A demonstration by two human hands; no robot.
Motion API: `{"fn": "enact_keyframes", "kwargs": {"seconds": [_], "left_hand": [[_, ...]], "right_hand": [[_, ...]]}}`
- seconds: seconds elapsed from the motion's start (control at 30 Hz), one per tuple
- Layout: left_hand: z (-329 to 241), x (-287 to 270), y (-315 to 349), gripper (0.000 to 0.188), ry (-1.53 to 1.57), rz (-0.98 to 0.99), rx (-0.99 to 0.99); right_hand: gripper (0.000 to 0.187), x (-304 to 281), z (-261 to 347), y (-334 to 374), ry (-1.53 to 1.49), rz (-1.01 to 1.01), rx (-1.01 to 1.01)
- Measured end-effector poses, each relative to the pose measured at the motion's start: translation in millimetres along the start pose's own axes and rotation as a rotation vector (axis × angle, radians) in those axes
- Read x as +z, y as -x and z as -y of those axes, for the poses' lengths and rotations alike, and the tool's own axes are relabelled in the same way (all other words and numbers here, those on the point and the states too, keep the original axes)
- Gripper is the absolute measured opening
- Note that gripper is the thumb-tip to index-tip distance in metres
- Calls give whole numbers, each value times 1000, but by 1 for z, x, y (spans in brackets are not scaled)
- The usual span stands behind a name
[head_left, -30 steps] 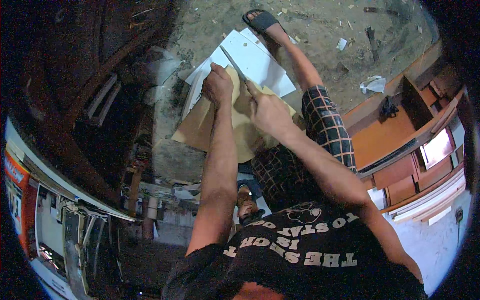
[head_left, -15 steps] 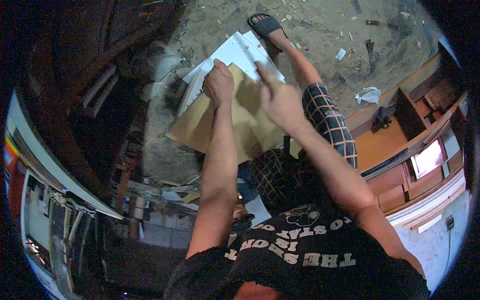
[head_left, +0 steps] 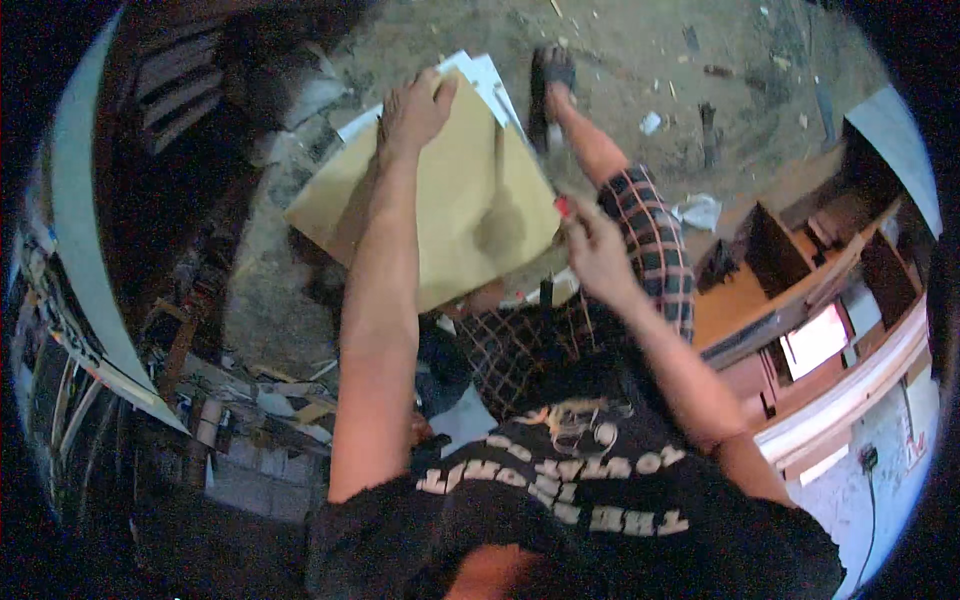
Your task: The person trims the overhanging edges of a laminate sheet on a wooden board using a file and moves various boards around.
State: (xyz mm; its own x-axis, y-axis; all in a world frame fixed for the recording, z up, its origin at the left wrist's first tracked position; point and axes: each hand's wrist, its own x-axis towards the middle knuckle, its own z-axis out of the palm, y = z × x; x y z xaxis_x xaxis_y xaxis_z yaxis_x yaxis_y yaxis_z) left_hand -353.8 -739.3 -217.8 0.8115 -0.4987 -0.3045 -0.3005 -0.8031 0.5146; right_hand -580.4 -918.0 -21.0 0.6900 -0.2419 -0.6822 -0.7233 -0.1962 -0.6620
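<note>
My left hand (head_left: 415, 112) grips the far left edge of a tan board (head_left: 460, 200), its thumb lying on the face. White boards (head_left: 485, 75) stick out from behind the far end of the tan one. In my right hand (head_left: 597, 255), beside the board's right edge, is a tool with a small red part (head_left: 562, 206) showing. Its kind cannot be made out. A shadow of a hand and a thin rod falls across the tan face.
Wood scraps and litter cover the dirty floor (head_left: 640, 70). To the right lies an orange-brown wooden cabinet (head_left: 735, 300) with compartments, a crumpled white piece (head_left: 698, 212) near it. My sandalled foot (head_left: 555, 75) stands past the boards. Dark clutter fills the left side.
The tan board now shows more of its face and covers more of the white boards. My left hand has slid to its far edge. My right hand has drawn back from over it, rightward and nearer.
</note>
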Motion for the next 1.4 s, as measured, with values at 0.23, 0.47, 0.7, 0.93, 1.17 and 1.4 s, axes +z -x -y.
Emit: {"fn": "enact_keyframes", "kwargs": {"seconds": [0.23, 0.47, 0.7, 0.93, 1.17, 1.4], "left_hand": [[-6, 6, 0, 57, -105, 298, -347], [-12, 31, -33, 57, -186, 31, -334], [-28, 40, -48, 59, -183, -5, -380], [-29, 37, -40, 56, -119, -78, -314], [-31, 47, -40, 57, -174, -42, -386], [-23, 33, -31, 57, -214, -46, -372]], "right_hand": [[43, 35, -24, -10, 65, 14, -50], [45, 1, -15, -41, 83, 146, 188], [43, -5, -37, -81, -43, 41, 191], [49, -8, -12, -66, 59, 123, 183], [40, -10, -53, -72, 64, 51, 190], [40, -4, -41, -38, -57, -60, 35]]}}
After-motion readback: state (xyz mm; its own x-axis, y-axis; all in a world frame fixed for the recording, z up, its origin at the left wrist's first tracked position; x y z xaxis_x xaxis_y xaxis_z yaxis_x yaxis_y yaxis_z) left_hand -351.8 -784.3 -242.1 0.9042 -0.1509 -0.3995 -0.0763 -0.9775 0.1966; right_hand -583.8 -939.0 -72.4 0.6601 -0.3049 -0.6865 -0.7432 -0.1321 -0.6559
